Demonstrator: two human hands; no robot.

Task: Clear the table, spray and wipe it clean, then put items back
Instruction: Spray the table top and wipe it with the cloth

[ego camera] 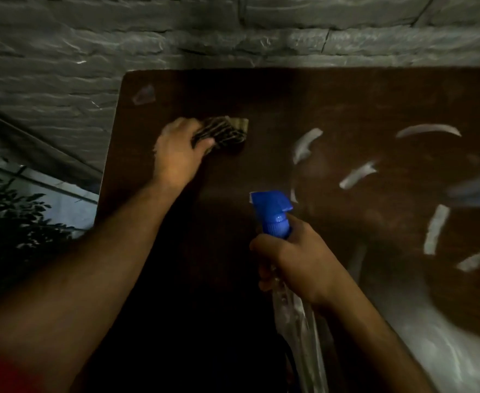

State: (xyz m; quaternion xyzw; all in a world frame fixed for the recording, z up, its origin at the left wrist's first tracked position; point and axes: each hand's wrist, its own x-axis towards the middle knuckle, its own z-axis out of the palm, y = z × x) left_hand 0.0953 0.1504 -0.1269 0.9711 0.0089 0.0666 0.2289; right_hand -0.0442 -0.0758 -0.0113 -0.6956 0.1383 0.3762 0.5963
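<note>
A dark brown table (275, 92) fills most of the view, dimly lit. My left hand (176, 154) presses a striped cloth (224, 131) flat on the table near its far left corner. My right hand (298, 262) grips a clear spray bottle with a blue trigger head (273, 211), held above the table's near middle with the nozzle pointing left and away. Pale curved streaks (307, 143) shine on the tabletop to the right of the cloth.
A grey stone-block wall (233, 29) runs behind the table's far edge. A leafy plant (9, 217) stands off the table's left side. A faint pale patch (143, 95) shows at the far left corner. The lower right looks blurred.
</note>
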